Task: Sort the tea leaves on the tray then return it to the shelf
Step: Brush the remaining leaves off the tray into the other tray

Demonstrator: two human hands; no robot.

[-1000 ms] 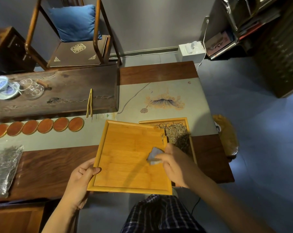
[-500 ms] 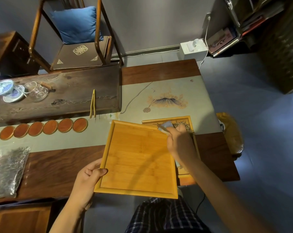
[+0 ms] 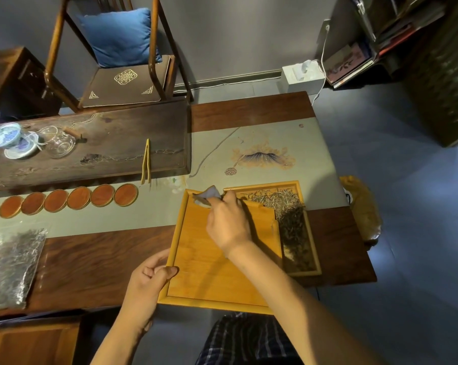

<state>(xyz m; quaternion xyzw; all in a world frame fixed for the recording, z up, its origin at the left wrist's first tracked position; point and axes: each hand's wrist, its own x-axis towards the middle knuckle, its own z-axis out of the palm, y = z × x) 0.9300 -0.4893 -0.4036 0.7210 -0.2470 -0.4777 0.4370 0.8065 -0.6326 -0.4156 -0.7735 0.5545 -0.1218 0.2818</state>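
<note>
A bare bamboo tray [image 3: 212,275] sticks out over the table's front edge, lying partly over a second bamboo tray [image 3: 308,230] that holds pale and dark tea leaves [image 3: 291,217]. My left hand [image 3: 146,283] grips the bare tray's near-left rim, thumb on top. My right hand [image 3: 228,222] holds a small grey-blue cloth [image 3: 208,198] against the bare tray's far-left corner. My right forearm crosses the tray and hides part of its right side.
A clear bag of dark tea leaves [image 3: 12,264] lies at the table's left. A row of round red coasters [image 3: 68,201], bamboo tongs [image 3: 145,162] and a dark tea board with a gaiwan [image 3: 8,139] and glass pitcher [image 3: 58,140] sit behind. A chair [image 3: 117,61] stands beyond the table.
My right hand has swept the cloth from the bare tray's right side up to its far edge and then left to the far-left corner. My left hand kept its grip.
</note>
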